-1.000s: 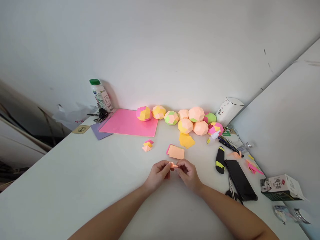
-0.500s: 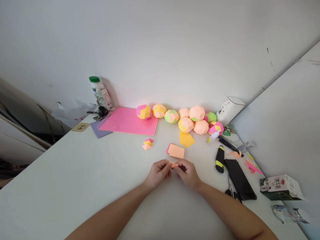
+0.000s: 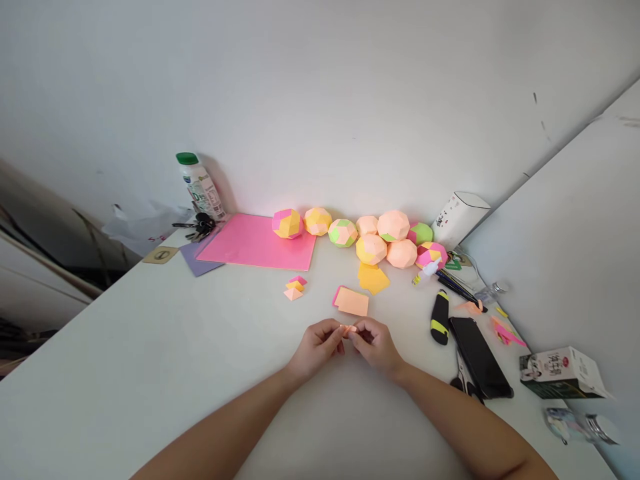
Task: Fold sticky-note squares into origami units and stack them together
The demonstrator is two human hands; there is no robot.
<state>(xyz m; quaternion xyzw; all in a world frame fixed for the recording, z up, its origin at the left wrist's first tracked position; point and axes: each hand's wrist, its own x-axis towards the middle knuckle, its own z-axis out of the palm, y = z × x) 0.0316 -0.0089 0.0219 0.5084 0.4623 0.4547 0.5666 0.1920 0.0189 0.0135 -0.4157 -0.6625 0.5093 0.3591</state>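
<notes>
A small folded piece of peach paper [image 3: 348, 329] is pinched between the fingertips of both hands, just above the table. My left hand [image 3: 320, 343] grips its left end, with the fingers curled. On the other side my right hand [image 3: 374, 347] is closed on the right end. Fingers hide much of the paper. Just beyond the hands lies a stack of peach paper slips [image 3: 353, 302] with a pink edge showing. Three small folded paper pieces [image 3: 295, 287], pink, yellow and peach, sit to the left. Yellow paper slips [image 3: 373, 278] lie farther back.
Several faceted paper balls [image 3: 393, 227] line the wall. A pink sheet [image 3: 257, 241], keys [image 3: 201, 227] and a bottle [image 3: 203, 187] are back left. To the right are a box cutter [image 3: 440, 319], scissors [image 3: 465, 380], a phone [image 3: 481, 359] and a milk carton [image 3: 563, 373].
The fingers have shifted very slightly on the peach paper, and more of it shows between them. Both hands stay in the same place; other things on the table have not moved.
</notes>
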